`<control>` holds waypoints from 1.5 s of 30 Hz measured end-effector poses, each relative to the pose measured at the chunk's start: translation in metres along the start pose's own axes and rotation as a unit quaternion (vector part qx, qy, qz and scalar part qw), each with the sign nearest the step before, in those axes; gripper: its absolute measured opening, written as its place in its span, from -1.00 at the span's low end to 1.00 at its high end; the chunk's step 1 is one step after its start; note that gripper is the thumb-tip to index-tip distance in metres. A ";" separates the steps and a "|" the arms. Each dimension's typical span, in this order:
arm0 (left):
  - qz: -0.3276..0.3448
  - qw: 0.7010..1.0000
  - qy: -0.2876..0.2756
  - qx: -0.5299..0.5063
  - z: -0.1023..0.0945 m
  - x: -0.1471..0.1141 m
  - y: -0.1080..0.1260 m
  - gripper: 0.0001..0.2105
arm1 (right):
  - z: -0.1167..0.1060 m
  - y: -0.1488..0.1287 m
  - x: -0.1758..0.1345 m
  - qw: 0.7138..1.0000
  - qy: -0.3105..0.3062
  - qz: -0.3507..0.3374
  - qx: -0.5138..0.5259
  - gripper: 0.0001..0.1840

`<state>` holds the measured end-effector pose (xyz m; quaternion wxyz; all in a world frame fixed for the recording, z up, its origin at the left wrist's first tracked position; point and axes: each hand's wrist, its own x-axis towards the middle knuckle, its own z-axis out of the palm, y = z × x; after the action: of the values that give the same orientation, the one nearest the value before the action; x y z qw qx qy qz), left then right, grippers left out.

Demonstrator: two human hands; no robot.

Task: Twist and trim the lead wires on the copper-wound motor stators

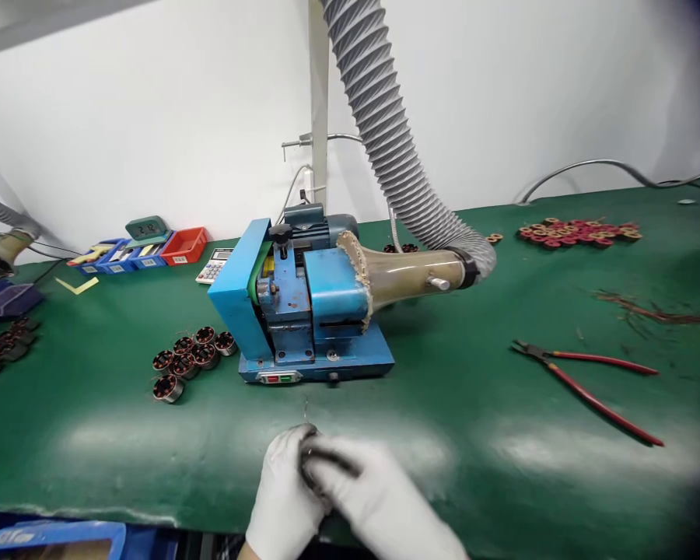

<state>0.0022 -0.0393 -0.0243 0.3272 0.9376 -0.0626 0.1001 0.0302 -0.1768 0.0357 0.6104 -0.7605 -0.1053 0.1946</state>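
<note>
Both hands wear white gloves and meet at the front edge of the bench. My left hand (285, 491) is closed around a small dark part, which looks like a motor stator (306, 460) and is mostly covered by the gloves. A thin wire stands up from it toward the machine. My right hand (379, 491) is closed over the same part from the right, its fingers somewhat smeared by motion. Just beyond the hands stands a blue belt grinding machine (292, 311) with red and green buttons. Several wound motor stators (185, 365) sit left of its base.
Red-handled cutters (583, 381) lie spread at right, near loose wire scraps (653, 307). Behind are red rings (577, 232) in a pile. A grey hose (385, 117) rises from the machine. Small bins (185, 246) and a calculator (215, 267) stand at back left.
</note>
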 end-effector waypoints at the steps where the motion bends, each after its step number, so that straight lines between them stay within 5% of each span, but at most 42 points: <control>1: 0.008 1.000 -0.011 0.001 -0.002 -0.001 0.000 -0.50 | -0.009 0.005 0.002 0.999 0.037 0.033 -0.001 -0.64; 4: 0.037 0.999 -0.014 0.026 -0.002 -0.003 -0.002 -0.33 | -0.027 0.021 0.008 0.991 0.068 0.068 -0.095 -0.55; 7: 0.042 0.998 0.020 0.047 0.005 -0.005 -0.006 -0.27 | -0.023 0.029 0.012 0.984 -0.019 0.037 -0.173 -0.66; 12: 0.009 0.999 0.016 0.032 0.010 -0.008 -0.009 -0.18 | -0.005 0.036 0.019 0.997 -0.056 0.031 0.051 -0.81; 17: 0.007 1.000 0.013 0.005 0.007 -0.011 -0.010 -0.22 | -0.005 0.043 0.021 0.963 0.017 0.118 0.241 -0.56; 20: -0.002 0.999 -0.003 -0.033 0.006 -0.013 -0.012 -0.26 | -0.010 0.035 0.020 0.966 0.018 0.135 0.221 -0.54; 24: -0.009 0.997 -0.020 -0.067 0.004 -0.015 -0.010 -0.26 | -0.010 0.026 0.021 0.976 -0.054 0.076 0.199 -0.81; 32: -0.067 0.998 0.003 -0.010 0.004 -0.009 0.000 -0.27 | 0.008 0.038 0.026 0.941 0.134 0.052 0.306 -0.78; 38: -0.056 0.998 0.001 0.021 -0.003 -0.001 0.007 -0.49 | -0.049 0.006 0.024 0.882 0.259 -0.014 0.393 -0.63; 40: -0.052 0.998 -0.009 0.020 -0.004 0.000 0.006 -0.50 | -0.058 0.004 0.018 0.887 0.302 -0.035 0.348 -0.68; 43: -0.022 0.999 -0.013 0.022 -0.001 -0.001 0.001 -0.41 | -0.041 0.016 0.007 0.979 0.152 -0.020 0.134 -0.82; 45: 0.004 1.000 -0.006 0.028 0.000 -0.003 -0.004 -0.37 | -0.020 0.026 0.003 0.999 0.023 -0.038 0.004 -0.78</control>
<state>0.0002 -0.0367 -0.0274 0.2997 0.9468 -0.0657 0.0975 0.0391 -0.1991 0.0135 0.6225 -0.7580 -0.1195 0.1538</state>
